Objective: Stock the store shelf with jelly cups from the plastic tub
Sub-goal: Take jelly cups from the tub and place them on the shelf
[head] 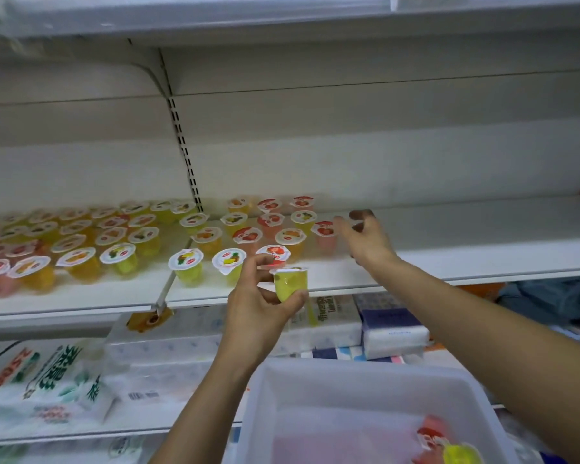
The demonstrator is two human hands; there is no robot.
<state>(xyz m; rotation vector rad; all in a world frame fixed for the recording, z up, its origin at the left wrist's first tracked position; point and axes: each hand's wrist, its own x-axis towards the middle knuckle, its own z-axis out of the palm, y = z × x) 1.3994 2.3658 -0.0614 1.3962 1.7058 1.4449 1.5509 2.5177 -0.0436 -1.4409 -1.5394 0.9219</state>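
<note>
Yellow jelly cup (290, 283) pinched in left hand (260, 306), right hand (365, 237) loose-fingered beside a pink cup (325, 237) on the well-filled shelf (449, 259), few left in tub (349, 380).

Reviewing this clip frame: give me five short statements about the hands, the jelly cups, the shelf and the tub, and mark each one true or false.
1. The left hand holds a yellow-green jelly cup. True.
2. The right hand carries two cups stacked together. False: it holds nothing that can be seen and reaches beside a red-lidded cup on the shelf.
3. The plastic tub is packed full of cups. False: only a few cups show in its lower right corner.
4. The shelf's right part, beyond the right hand, is bare. True.
5. The cups on the shelf lie on their sides. False: they stand upright, lids up.
</note>
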